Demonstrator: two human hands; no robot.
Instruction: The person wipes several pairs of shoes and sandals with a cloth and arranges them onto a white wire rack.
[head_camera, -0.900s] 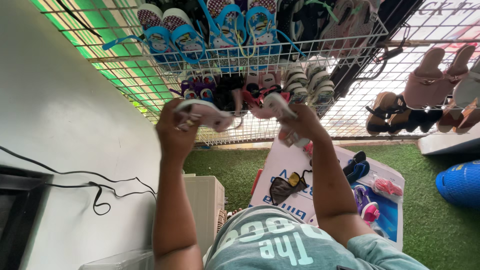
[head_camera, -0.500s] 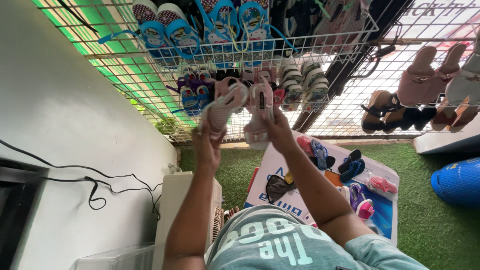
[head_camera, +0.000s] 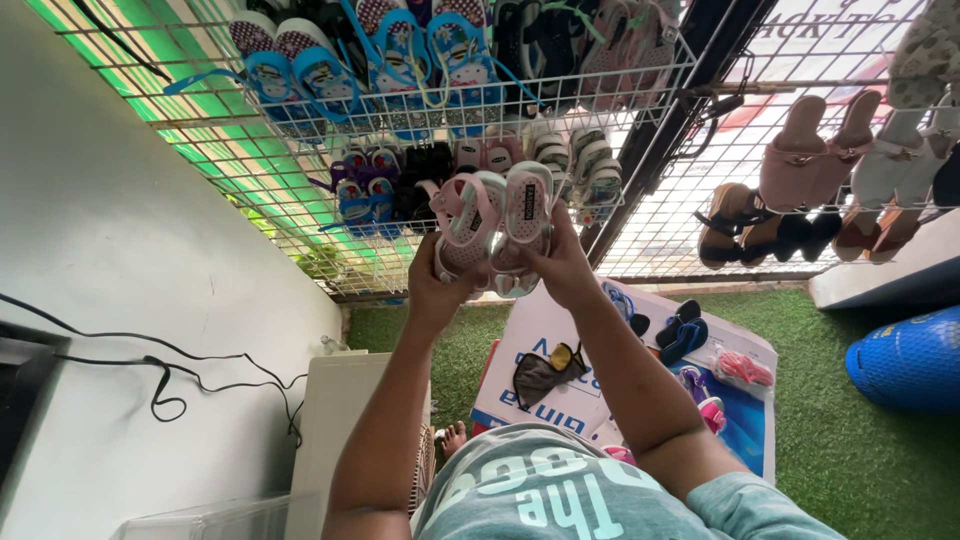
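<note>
left hand (head_camera: 437, 287) and right hand (head_camera: 562, 268) clasp pink sandals (head_camera: 497, 225) side by side.

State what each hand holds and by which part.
Left hand grips one small pink strapped child's sandal at its lower end; right hand grips the matching pink sandal at its lower end, both side by side.

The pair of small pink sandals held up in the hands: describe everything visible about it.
The pair of small pink sandals is child-sized, pale pink with whitish edges and straps, and looks like soft plastic or rubber. Both sandals are raised side by side, soles toward the camera, toes up, in front of the wire rack. The left hand grips the left sandal's lower end and the right hand the right one's.
</note>
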